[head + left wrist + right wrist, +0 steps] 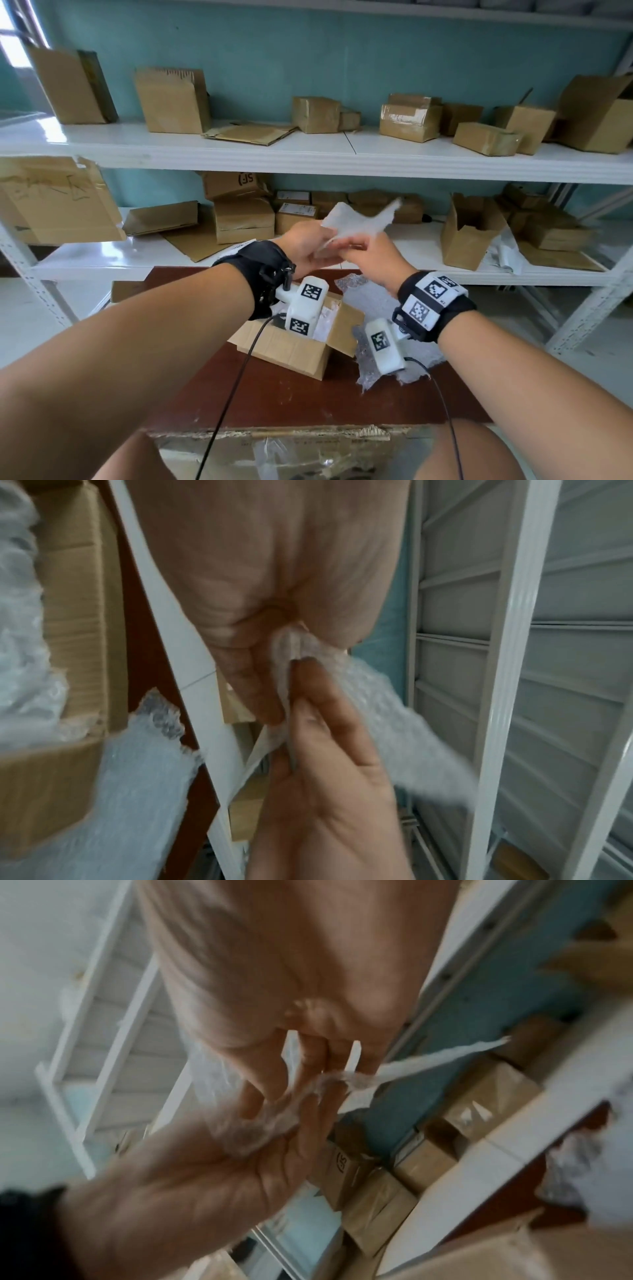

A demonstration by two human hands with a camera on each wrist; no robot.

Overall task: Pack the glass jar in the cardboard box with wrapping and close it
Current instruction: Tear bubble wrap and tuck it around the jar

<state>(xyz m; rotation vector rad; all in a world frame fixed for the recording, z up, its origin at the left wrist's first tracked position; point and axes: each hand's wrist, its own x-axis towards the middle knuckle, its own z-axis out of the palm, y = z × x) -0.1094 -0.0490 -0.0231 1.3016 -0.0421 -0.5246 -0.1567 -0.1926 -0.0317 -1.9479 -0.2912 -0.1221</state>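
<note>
Shelving: a white rack (308,150) stood behind the table, its two visible levels loaded with brown cartons, some taped, some open.
Table: a dark red-brown top (298,394) carried the open cardboard box and a loose sheet of bubble wrap (380,308) lying just right of the box.
Cardboard box: it (291,346) sat open with flaps spread; pale wrapping showed inside, mostly hidden by the left wrist camera. The glass jar could not be made out in any view.
Arms: both forearms reached forward and met above the box, raised clear of the table.
Left hand: the left hand (308,246) pinched a small torn piece of bubble wrap (359,222), fingers and thumb closed on its lower edge.
Right hand: the right hand (373,257) gripped the same piece from the right, touching the left hand.
Head view only: the piece stuck up above the hands, ragged at the top.
Left wrist view only: the right hand's fingers (308,685) pressed the piece (377,723) against the left palm; the box's flap (75,588) appeared at the left edge.
Right wrist view only: blurred; the piece (359,1080) trailed in a thin strip from between the fingertips.
</note>
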